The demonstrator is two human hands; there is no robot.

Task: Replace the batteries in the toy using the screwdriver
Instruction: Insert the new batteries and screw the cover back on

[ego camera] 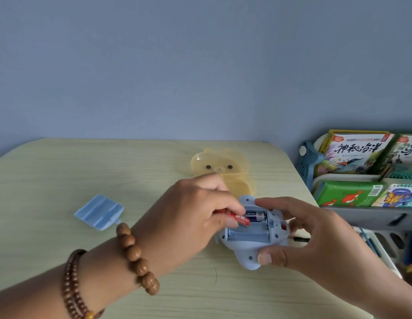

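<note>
While my left wrist reaches in from the near left wearing two brown wooden bead bracelets (136,256), my right hand (315,236) grips the pale blue rounded plastic toy (248,240), thumb pressed on its near edge and fingers curled round its far right side. The toy lies underside up on the pale wood-grain table (85,171), its battery bay open towards me. My left hand (195,210) is closed on a red cylindrical battery (237,218), pinching it between thumb and bent fingers. I hold it tilted, with its right end dipping over the far part of the bay. A blue-and-silver battery (255,216) already sits in the bay's farthest slot, touching or nearly touching the red one; the nearer slots show bare plastic. Just right of the toy, under my right fingers, a thin dark shaft pokes out, apparently the black screwdriver (299,238). Well to the toy's left lies the light blue ribbed plastic battery cover (99,211), flat on the table. Just beyond the toy rests a translucent yellow bear-shaped plastic box (221,169). Farther right of the toy, off the table, stands a grey shelf of colourful children's books (357,157) against the blue-grey wall (200,65).
</note>
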